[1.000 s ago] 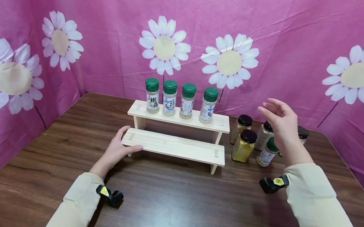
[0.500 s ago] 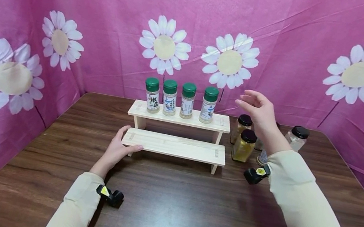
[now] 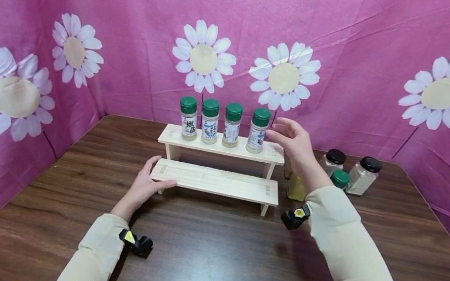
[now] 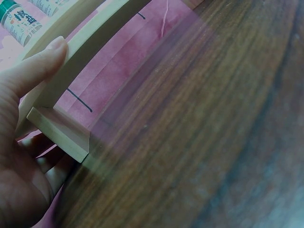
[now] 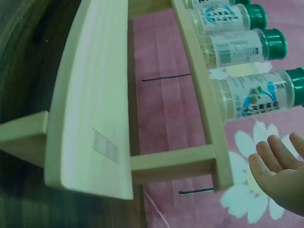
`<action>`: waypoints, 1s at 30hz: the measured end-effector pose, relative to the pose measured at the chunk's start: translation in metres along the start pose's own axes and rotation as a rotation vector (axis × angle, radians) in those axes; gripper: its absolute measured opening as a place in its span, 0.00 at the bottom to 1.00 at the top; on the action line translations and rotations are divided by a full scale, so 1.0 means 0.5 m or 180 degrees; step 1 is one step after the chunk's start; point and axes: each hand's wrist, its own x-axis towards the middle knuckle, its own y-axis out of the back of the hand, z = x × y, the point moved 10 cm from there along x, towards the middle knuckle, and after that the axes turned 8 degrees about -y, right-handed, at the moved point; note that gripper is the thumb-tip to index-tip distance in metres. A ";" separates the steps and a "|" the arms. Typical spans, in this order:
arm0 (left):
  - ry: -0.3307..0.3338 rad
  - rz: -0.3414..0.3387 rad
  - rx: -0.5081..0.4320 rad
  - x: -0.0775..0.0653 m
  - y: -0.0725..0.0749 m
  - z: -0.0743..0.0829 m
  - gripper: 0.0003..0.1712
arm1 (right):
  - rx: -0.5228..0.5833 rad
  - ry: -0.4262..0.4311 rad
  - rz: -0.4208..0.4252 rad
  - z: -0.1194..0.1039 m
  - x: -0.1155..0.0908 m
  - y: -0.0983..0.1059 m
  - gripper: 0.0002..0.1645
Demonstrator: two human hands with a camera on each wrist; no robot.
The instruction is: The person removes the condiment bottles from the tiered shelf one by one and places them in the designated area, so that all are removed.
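Observation:
A two-tier pale wooden spice rack (image 3: 218,181) stands on the table. My left hand (image 3: 139,190) grips the left end of its lower shelf, the thumb along the front edge and the fingers round the end, as the left wrist view also shows. Several green-capped spice jars stand in a row on the upper shelf. Beside the rightmost jar (image 3: 257,136), above the rack's right end, is my right hand (image 3: 297,151), fingers loosely bent and holding nothing. In the right wrist view a gap shows between its fingertips (image 5: 259,164) and that jar.
Right of the rack, partly hidden by my right arm, stand a yellow-filled jar (image 3: 296,189), two black-lidded jars (image 3: 361,177) and a green-capped jar (image 3: 340,178). A pink flowered cloth (image 3: 142,45) hangs behind the brown table (image 3: 195,256).
My right hand has moved left from above the loose jars to beside the rightmost jar on the rack, uncovering jars at the right. The left hand and rack have not moved.

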 end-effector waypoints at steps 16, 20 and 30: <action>-0.0052 0.0022 0.0003 0.000 0.001 0.003 0.48 | 0.0023 -0.0171 -0.0014 0.034 0.017 -0.038 0.32; -0.0038 0.0012 0.0017 -0.001 0.000 0.003 0.48 | -0.0141 -0.0150 0.0091 0.035 0.019 -0.044 0.29; -0.0039 0.0010 0.0014 0.000 0.000 0.001 0.49 | -0.0253 -0.0108 0.0377 0.038 0.023 -0.048 0.25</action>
